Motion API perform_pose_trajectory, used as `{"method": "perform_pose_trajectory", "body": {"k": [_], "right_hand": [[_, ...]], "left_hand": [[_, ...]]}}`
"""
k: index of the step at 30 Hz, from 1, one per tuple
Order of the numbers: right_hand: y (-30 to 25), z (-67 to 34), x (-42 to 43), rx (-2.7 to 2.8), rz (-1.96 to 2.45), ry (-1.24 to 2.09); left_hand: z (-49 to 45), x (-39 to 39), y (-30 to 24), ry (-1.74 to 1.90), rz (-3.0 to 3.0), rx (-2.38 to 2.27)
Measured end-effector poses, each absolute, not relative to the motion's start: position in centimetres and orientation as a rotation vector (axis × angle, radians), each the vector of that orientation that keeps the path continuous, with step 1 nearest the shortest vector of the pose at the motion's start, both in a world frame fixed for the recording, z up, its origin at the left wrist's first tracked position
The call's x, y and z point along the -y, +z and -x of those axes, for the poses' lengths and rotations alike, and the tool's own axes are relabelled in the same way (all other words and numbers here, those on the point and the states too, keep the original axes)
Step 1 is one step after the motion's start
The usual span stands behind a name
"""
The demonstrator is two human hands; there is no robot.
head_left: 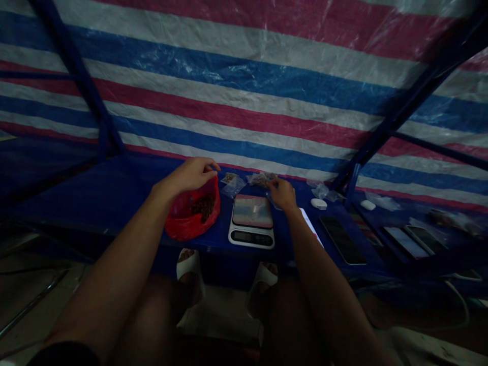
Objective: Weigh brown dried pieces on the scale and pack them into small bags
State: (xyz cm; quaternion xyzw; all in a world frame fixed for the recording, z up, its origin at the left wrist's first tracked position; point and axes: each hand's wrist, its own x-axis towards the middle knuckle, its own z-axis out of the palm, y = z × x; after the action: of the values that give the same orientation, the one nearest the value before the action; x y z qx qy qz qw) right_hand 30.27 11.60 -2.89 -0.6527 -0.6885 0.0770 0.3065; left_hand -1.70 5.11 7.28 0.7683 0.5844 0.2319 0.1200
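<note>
My left hand [192, 173] is over the far side of a red plastic bag [179, 229], fingers loosely bent and apart from the thumb. The thumb is close to the bag's raised rim; whether it presses on it I cannot tell. Small dark brown pieces [205, 206] lie inside the bag. My right hand [283, 194] is closed, fingertips on a small clear plastic bag [261, 179] with brownish bits in it. Between my hands sits a white digital scale [251, 241] with a shiny, bare weighing plate [252, 211]. Left of the held bag lies another clear bag [234, 185] with small contents.
The blue tabletop [141, 178] also carries a white case [318, 204], a lit phone [310, 227], a dark phone [342, 240] and more clear bags [321, 190]. Further phones [406, 242] lie right. Blue metal posts [82, 76] and a striped plastic sheet [236, 91] stand behind.
</note>
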Motion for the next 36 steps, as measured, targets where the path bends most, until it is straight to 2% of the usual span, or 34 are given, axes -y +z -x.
{"method": "perform_pose_trajectory", "body": {"k": [5, 8, 12, 16, 24, 30, 33, 36], "right_hand": [[-3.1, -30.7, -11.3, 1.6, 1.479, 0.382], [-3.3, -30.5, -11.0, 1.537, 1.399, 0.45], [-3.0, -30.0, -10.3, 1.492, 1.347, 0.503], [-2.4, -29.4, -9.4, 1.492, 1.289, 0.551], [-1.4, -28.5, -8.2, 1.509, 1.214, 0.604], [-0.4, -28.1, -7.3, 1.51, 1.158, 0.589], [0.4, -27.3, -6.4, 1.54, 1.092, 0.657], [1.1, -26.1, -5.7, 1.515, 1.002, 0.78]], "left_hand": [[0.9, -4.2, 7.3, 0.631, -2.593, -2.016], [0.1, -1.2, 6.5, 0.55, -2.644, -1.921], [-0.6, 2.5, 4.9, 0.239, -2.42, -1.77], [0.1, 3.1, 3.5, 0.076, -2.352, -1.746], [-0.5, 2.2, 3.9, 0.362, -2.385, -1.888], [-1.2, 3.7, 4.4, 0.311, -2.289, -1.707], [0.2, 3.0, 4.7, 0.433, -2.315, -1.892], [1.4, 1.3, 4.2, 0.34, -2.391, -2.063]]}}
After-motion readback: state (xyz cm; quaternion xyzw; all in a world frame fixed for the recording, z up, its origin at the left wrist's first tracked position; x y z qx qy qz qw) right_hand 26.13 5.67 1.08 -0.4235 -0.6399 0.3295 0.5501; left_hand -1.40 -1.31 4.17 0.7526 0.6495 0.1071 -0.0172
